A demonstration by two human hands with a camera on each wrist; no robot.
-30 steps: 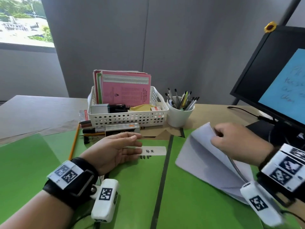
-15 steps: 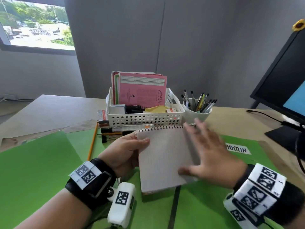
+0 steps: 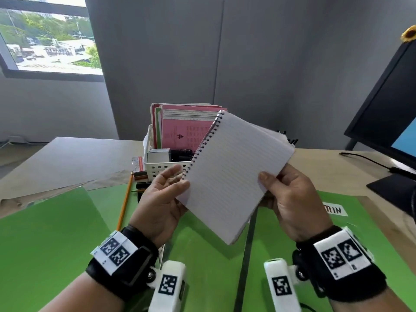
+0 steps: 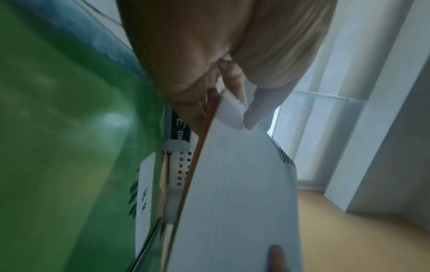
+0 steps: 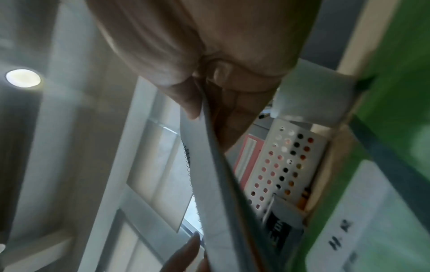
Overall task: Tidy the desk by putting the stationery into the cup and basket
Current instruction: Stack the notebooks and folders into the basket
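Both hands are up off the desk: left hand (image 3: 163, 200) is cupping loosely, right hand (image 3: 290, 199) is pinching with thumb on top.

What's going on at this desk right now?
A person is tidying the desk and holds a spiral notebook in the air in front of the white basket. The right hand pinches its right edge; the left hand supports its lower left corner. A pencil lies on the green folders.

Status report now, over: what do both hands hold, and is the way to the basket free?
Left hand and right hand both grip spiral notebook, lifted, tilted. Basket directly behind, pink books standing inside.
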